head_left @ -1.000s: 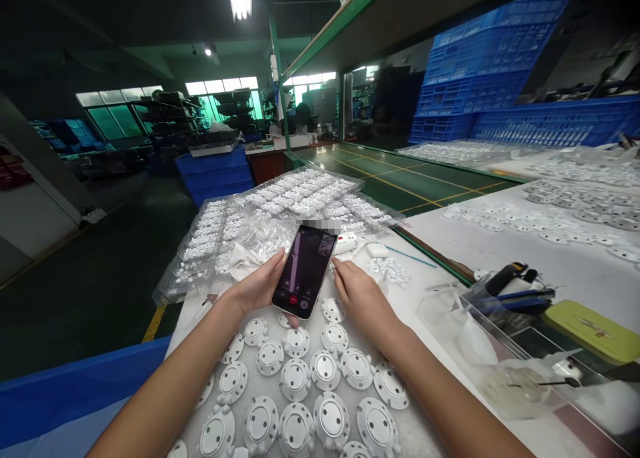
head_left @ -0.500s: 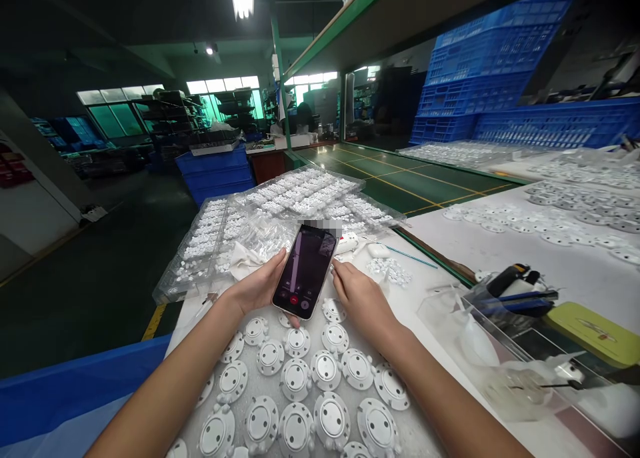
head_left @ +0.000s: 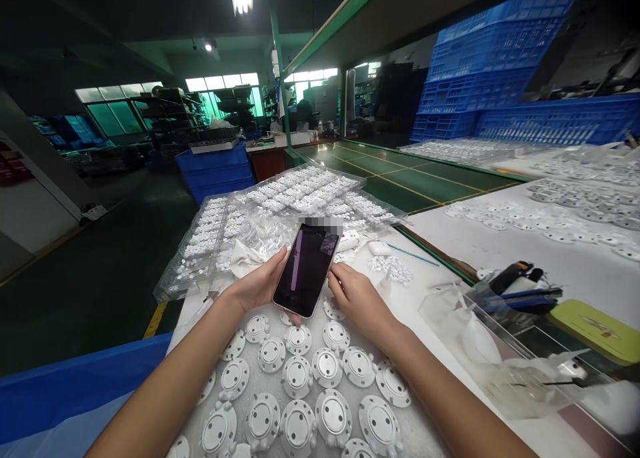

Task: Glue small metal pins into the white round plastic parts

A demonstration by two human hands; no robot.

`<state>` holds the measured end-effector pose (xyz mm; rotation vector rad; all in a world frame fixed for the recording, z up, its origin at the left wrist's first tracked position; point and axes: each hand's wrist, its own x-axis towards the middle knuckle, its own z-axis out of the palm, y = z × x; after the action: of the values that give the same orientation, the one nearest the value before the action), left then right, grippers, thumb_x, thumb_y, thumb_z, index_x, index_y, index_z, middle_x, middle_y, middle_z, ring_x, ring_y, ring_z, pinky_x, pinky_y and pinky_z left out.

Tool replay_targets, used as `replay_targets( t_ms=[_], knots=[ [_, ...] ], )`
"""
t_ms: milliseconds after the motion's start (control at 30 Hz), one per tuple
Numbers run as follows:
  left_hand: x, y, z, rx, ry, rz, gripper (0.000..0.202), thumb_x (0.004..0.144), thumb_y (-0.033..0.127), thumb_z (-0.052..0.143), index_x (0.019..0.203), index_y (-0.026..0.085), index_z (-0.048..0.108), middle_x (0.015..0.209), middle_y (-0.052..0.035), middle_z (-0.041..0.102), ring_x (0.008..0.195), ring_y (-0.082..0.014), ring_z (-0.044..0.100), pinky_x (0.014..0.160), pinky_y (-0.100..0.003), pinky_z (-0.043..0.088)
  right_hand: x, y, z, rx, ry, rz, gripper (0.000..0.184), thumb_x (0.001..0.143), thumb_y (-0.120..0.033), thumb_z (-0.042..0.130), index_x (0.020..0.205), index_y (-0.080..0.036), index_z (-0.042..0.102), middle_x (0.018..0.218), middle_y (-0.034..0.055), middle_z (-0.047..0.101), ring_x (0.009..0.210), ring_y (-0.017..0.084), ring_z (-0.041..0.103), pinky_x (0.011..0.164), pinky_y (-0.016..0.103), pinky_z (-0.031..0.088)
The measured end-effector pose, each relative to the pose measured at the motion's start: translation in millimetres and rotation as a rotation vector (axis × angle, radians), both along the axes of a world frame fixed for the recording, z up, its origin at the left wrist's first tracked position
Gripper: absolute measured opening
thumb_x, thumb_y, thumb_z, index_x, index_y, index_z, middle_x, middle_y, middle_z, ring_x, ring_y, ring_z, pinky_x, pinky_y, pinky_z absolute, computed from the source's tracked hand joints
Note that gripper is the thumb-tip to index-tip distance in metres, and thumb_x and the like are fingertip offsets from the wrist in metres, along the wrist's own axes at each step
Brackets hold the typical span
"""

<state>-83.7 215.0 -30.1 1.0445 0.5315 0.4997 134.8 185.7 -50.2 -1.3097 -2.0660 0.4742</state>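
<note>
A smartphone [head_left: 304, 271] is tilted upright above the bench, its screen mostly dark with a small picture at the upper right. My left hand [head_left: 265, 279] grips it from the left side, thumb along the edge and fingertips showing under the bottom. At its right edge, my right hand [head_left: 357, 295] is closed with curled fingers pressed to the phone's side. Below both hands lie several rows of round white plastic discs [head_left: 297, 377], each with two dark dots, on a whitish sheet.
Clear trays of small white parts [head_left: 300, 190] are stacked behind the phone. To the right are a thin blue-green rod [head_left: 413, 255], a pile of small white pieces [head_left: 393, 269], a clear box with tools [head_left: 525, 291] and a yellow-green case [head_left: 595, 331]. Blue crates [head_left: 470, 78] stand further back.
The call buttons, a red one among them, have vanished from the phone's screen. Both hands and the phone stay almost in the same place.
</note>
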Motion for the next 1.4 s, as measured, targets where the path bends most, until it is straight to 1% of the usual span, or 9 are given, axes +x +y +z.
replay_targets(
  t_ms=[167, 367, 467, 667, 800, 1033, 1133, 1267, 1400],
  knots=[
    [-1, 0, -0.6, 0.007, -0.008, -0.003, 0.063, 0.097, 0.060, 0.022, 0.150, 0.027, 0.030, 0.114, -0.0172, 0.066, 0.087, -0.0367, 0.070, 0.059, -0.045, 0.058, -1, -1, -1.2, -0.001, -0.004, 0.023, 0.026, 0.099, -0.026, 0.033, 0.092, -0.019, 0.057, 0.091, 0.0059, 0.062, 0.084, 0.018, 0.059, 0.074, 0.030, 0.044],
    [-1, 1, -0.2, 0.007, 0.004, -0.027, 0.064, 0.096, 0.063, 0.022, 0.149, 0.029, 0.032, 0.106, -0.0143, 0.068, 0.081, -0.0354, 0.071, 0.058, -0.043, 0.058, 0, 1, -3.8, 0.006, -0.002, -0.096, 0.031, 0.099, -0.027, 0.033, 0.117, -0.018, 0.057, 0.108, 0.0095, 0.063, 0.097, 0.023, 0.060, 0.081, 0.035, 0.045],
    [0, 1, -1.1, -0.004, -0.015, -0.010, 0.061, 0.097, 0.062, 0.024, 0.148, 0.031, 0.033, 0.103, -0.0128, 0.067, 0.084, -0.0354, 0.070, 0.057, -0.042, 0.058, 1, 4, -5.1, 0.007, 0.003, -0.141, 0.034, 0.099, -0.026, 0.033, 0.123, -0.018, 0.056, 0.115, 0.0102, 0.063, 0.101, 0.024, 0.060, 0.083, 0.036, 0.045],
    [-1, 1, -1.2, -0.002, 0.003, 0.004, 0.062, 0.096, 0.063, 0.024, 0.149, 0.031, 0.032, 0.107, -0.0148, 0.066, 0.088, -0.0373, 0.068, 0.058, -0.044, 0.057, 4, 11, -8.8, -0.009, -0.009, -0.144, 0.034, 0.098, -0.022, 0.035, 0.125, -0.018, 0.056, 0.115, 0.0098, 0.063, 0.103, 0.023, 0.060, 0.085, 0.034, 0.045],
    [-1, 2, -1.5, 0.005, 0.000, -0.011, 0.064, 0.096, 0.063, 0.025, 0.149, 0.030, 0.031, 0.103, -0.0142, 0.067, 0.086, -0.0369, 0.068, 0.058, -0.044, 0.057, 4, 13, -9.2, -0.035, -0.037, -0.134, 0.034, 0.098, -0.020, 0.036, 0.124, -0.017, 0.056, 0.114, 0.0106, 0.064, 0.100, 0.023, 0.061, 0.083, 0.034, 0.045],
    [-1, 2, -2.4, 0.010, -0.007, -0.041, 0.064, 0.096, 0.063, 0.022, 0.150, 0.029, 0.030, 0.103, -0.0141, 0.068, 0.078, -0.0355, 0.071, 0.057, -0.044, 0.057, 3, 8, -1.7, -0.060, -0.105, -0.089, 0.030, 0.098, -0.021, 0.037, 0.115, -0.019, 0.062, 0.098, 0.0077, 0.064, 0.088, 0.020, 0.061, 0.074, 0.029, 0.043],
    [-2, 2, -2.7, 0.016, -0.011, -0.052, 0.064, 0.096, 0.063, 0.021, 0.150, 0.029, 0.030, 0.104, -0.0146, 0.069, 0.076, -0.0352, 0.071, 0.058, -0.044, 0.057, 3, 5, -0.8, -0.056, -0.139, -0.100, 0.032, 0.097, -0.019, 0.038, 0.119, -0.020, 0.062, 0.094, 0.0076, 0.064, 0.084, 0.019, 0.060, 0.072, 0.028, 0.042],
    [-3, 2, -2.8, 0.018, -0.020, -0.052, 0.064, 0.096, 0.063, 0.021, 0.150, 0.029, 0.031, 0.102, -0.0140, 0.070, 0.073, -0.0335, 0.072, 0.058, -0.045, 0.057, 3, 4, -3.3, -0.043, -0.165, -0.129, 0.037, 0.096, -0.017, 0.036, 0.126, -0.020, 0.058, 0.099, 0.0088, 0.065, 0.087, 0.019, 0.061, 0.072, 0.027, 0.043],
    [-3, 2, -2.5, -0.007, -0.033, -0.038, 0.063, 0.096, 0.063, 0.025, 0.150, 0.030, 0.031, 0.104, -0.0137, 0.069, 0.079, -0.0351, 0.071, 0.059, -0.045, 0.058, 4, 4, -6.0, -0.031, -0.192, -0.156, 0.042, 0.095, -0.015, 0.037, 0.133, -0.021, 0.053, 0.101, 0.0085, 0.067, 0.088, 0.020, 0.063, 0.072, 0.027, 0.044]
  ],
)
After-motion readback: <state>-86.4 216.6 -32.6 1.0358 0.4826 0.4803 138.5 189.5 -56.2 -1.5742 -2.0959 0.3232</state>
